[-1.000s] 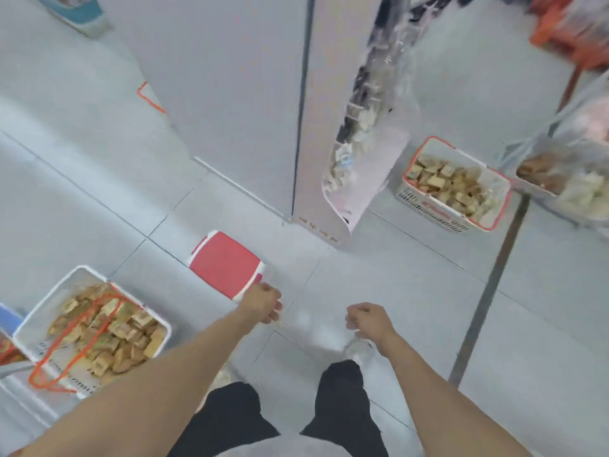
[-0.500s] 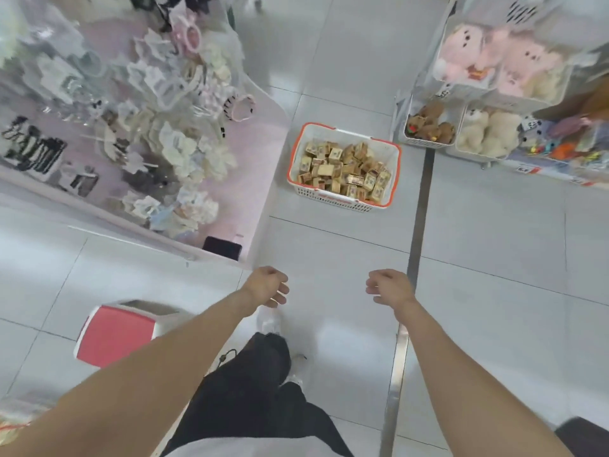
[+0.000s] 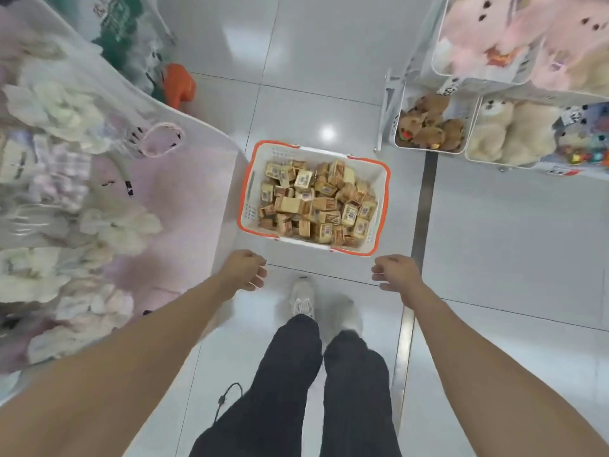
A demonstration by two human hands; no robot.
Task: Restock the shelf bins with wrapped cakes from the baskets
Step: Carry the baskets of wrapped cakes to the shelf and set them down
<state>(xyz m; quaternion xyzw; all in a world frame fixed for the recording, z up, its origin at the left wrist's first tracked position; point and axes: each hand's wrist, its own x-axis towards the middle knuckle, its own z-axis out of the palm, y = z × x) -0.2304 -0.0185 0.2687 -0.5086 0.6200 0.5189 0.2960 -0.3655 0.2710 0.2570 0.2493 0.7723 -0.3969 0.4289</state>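
Note:
A white basket with an orange rim (image 3: 382, 179) stands on the floor straight ahead, filled with several wrapped brown cakes (image 3: 316, 202). My left hand (image 3: 245, 270) hangs just short of the basket's near left corner, fingers loosely curled and holding nothing. My right hand (image 3: 395, 272) hangs by the near right corner, also loosely curled and holding nothing. Neither hand touches the basket.
A pink display stand (image 3: 184, 179) with hanging hair accessories fills the left side. On the right, white wire shelf bins (image 3: 389, 120) hold plush toys. An orange object (image 3: 179, 84) sits on the floor behind the stand. A metal strip (image 3: 425, 199) runs along the tiled floor.
I have turned and walked toward the basket; it now lies much closer, right in front of my hands. The red stool and the first basket have left the view.

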